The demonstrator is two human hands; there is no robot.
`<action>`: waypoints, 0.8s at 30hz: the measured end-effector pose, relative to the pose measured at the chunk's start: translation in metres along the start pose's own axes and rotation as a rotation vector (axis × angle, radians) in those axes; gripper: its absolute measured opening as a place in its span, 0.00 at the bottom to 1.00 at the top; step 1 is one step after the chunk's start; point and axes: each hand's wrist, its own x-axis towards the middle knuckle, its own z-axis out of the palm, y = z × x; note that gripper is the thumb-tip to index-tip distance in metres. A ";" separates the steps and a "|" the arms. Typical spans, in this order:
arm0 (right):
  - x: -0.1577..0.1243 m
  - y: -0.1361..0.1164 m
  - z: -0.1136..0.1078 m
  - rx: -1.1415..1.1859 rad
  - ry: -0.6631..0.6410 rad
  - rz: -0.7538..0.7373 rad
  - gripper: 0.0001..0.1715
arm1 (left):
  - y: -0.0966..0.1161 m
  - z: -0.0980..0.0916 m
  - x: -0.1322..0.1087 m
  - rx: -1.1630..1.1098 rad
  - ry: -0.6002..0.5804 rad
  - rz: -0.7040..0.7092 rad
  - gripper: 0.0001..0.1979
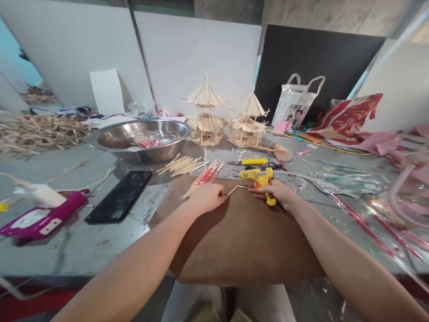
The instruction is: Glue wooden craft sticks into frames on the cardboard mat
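Observation:
My left hand (212, 197) is closed, thumb and finger pinching a short wooden stick (232, 191) over the brown board (248, 241). A second thin stick (243, 186) meets its far end at an angle and reaches toward my right fingers. My right hand (276, 193) is closed around the handle of a yellow hot glue gun (258, 175), whose nozzle points left above the sticks. Just beyond my left hand lies a bundle of sticks with red-and-white wrappers (206, 175). Bare wooden sticks (184, 164) are piled farther back.
Two stick-built pagodas (205, 114) (250, 118) stand at the back. A steel basin (140, 138), black phone (119, 197) and purple power strip (43, 219) are on the left. Behind the glue gun lies a yellow utility knife (253, 161). Plastic wrappers (362, 210) litter the right.

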 end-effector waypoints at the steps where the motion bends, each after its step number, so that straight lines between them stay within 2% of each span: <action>1: 0.000 0.000 0.000 -0.004 -0.006 -0.001 0.13 | 0.000 -0.001 0.000 -0.005 0.000 0.000 0.12; 11: 0.001 -0.004 -0.003 -0.070 -0.025 0.000 0.11 | 0.003 -0.008 -0.002 -0.115 -0.033 0.031 0.11; 24: 0.001 -0.008 -0.001 -0.094 0.002 0.010 0.08 | 0.005 -0.011 -0.002 -0.090 -0.048 0.045 0.13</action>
